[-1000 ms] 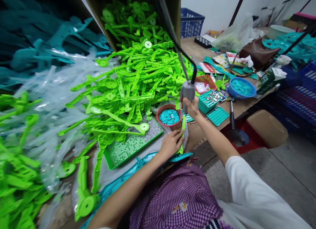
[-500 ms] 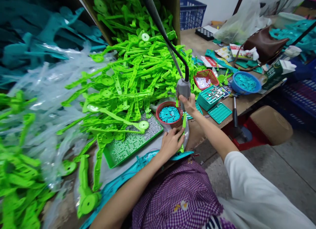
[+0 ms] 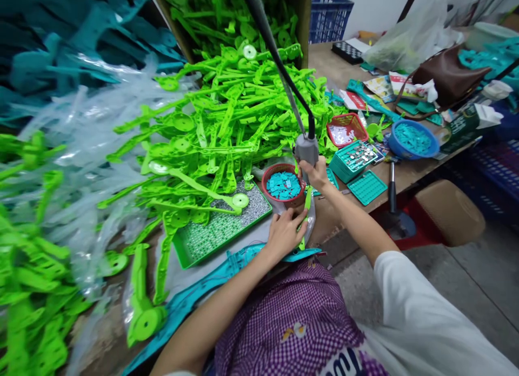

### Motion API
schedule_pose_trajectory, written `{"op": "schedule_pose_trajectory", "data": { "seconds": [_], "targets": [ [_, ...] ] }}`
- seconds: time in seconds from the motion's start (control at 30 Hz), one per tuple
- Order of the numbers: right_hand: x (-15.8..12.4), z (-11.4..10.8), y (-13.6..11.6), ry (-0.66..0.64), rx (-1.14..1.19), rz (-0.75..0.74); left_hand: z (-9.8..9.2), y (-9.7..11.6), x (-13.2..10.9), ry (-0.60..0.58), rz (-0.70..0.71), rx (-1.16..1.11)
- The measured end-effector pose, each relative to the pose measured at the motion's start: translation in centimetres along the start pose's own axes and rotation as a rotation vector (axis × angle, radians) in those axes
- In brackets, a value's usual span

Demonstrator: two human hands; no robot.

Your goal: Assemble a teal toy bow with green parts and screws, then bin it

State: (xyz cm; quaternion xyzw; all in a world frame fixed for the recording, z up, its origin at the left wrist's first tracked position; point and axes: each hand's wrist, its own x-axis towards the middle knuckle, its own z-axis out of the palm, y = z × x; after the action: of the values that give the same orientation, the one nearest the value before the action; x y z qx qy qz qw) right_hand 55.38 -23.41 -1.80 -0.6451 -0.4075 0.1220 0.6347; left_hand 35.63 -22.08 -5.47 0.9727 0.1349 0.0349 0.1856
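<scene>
My right hand [image 3: 317,173] is wrapped round a grey electric screwdriver [image 3: 307,151] that hangs upright from a dark cable. Its lower end points down at the far end of a narrow bright green plastic part [image 3: 308,199]. Across that part lie the fingers of my left hand [image 3: 285,234], holding it down near the table edge. Beneath my left wrist runs a long teal plastic piece [image 3: 214,281] along the edge. A red basket [image 3: 284,201] of small teal pieces stands just beyond my left hand. The screwdriver's tip is too small to make out.
Green plastic parts [image 3: 227,116] are heaped behind, partly over a green tray [image 3: 203,246] of small metal pieces. On the right are teal trays [image 3: 367,188], a blue bowl [image 3: 412,141] of teal pieces and a hammer [image 3: 392,189]. A stool [image 3: 450,211] stands past the edge.
The view has shifted slightly, so the scene sits a little further right. Both hands keep their places on the screwdriver and the green part.
</scene>
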Motion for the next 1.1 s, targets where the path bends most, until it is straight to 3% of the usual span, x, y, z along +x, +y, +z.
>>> {"op": "schedule_pose_trajectory", "data": {
  "seconds": [0.13, 0.23, 0.33, 0.47, 0.63, 1.1],
  "targets": [
    [0.1, 0.8, -3.3, 0.091, 0.147, -0.062, -0.5, 0.2, 0.4, -0.056, -0.003, -0.029],
    [-0.9, 2.9, -6.3, 0.092, 0.227, -0.114, -1.4, -0.2, 0.0, -0.122, 0.019, -0.074],
    [-2.3, 6.1, -8.3, 0.039, 0.298, -0.059, -2.4, -1.1, -1.8, -0.109, 0.026, -0.131],
    [-3.7, 11.9, -9.0, -0.015, 0.414, 0.039, -2.5, -2.4, -4.2, -0.13, -0.003, -0.252],
    [-3.9, 17.7, -8.2, -0.271, 0.392, 0.053, -2.0, -3.8, -3.6, -0.111, -0.041, -0.464],
    [-5.4, 19.3, -4.1, -0.238, 0.282, 0.06, -1.4, -4.6, -3.1, -0.122, -0.118, -0.453]
  ]
}}
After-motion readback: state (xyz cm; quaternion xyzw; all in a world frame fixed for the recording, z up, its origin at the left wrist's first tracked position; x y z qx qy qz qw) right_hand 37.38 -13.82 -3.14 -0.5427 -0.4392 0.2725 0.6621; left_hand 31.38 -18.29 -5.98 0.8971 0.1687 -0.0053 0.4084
